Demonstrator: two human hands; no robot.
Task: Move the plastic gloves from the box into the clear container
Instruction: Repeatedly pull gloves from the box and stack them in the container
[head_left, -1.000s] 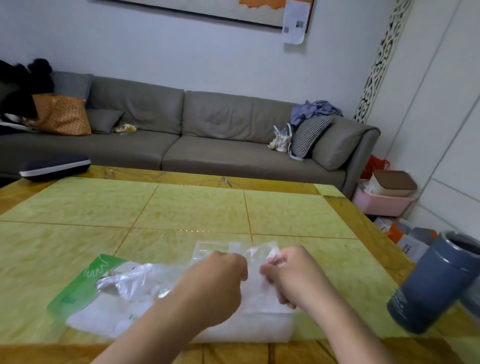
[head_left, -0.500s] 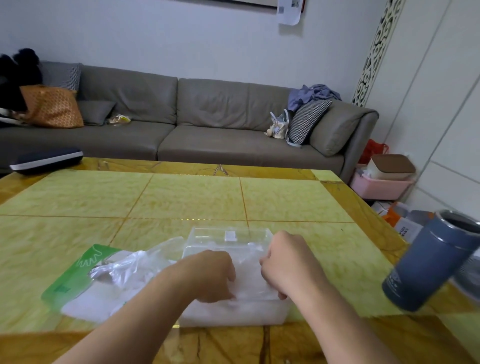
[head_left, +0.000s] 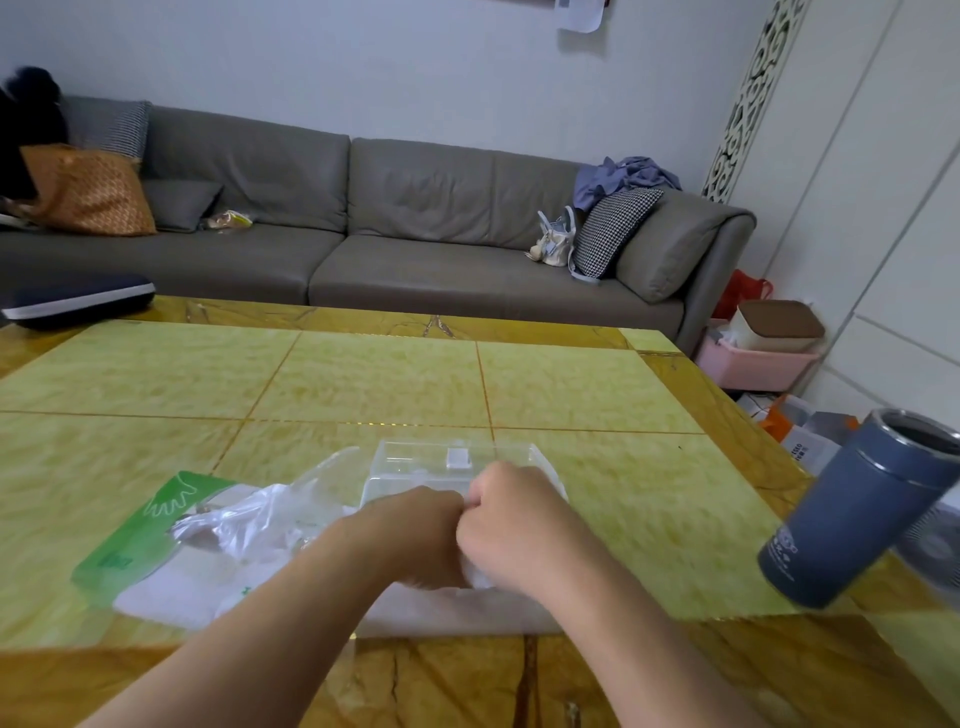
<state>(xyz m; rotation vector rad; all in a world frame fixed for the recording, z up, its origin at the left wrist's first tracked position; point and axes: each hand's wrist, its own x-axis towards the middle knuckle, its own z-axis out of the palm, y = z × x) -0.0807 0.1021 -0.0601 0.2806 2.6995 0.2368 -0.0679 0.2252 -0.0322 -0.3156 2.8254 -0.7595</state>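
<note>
Both hands have closed together, left hand (head_left: 415, 535) and right hand (head_left: 511, 525) gripping gloves (head_left: 475, 574) inside clear container (head_left: 415, 462).

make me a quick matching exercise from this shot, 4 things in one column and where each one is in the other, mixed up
Things:
1. clear container
2. green and white pack
3. blue tumbler
4. houndstooth cushion

Places:
A. against the sofa's right arm
B. at the table's right edge
C. under both hands
D. on the table, left of the hands

Pairs: 1-C, 2-D, 3-B, 4-A
</note>
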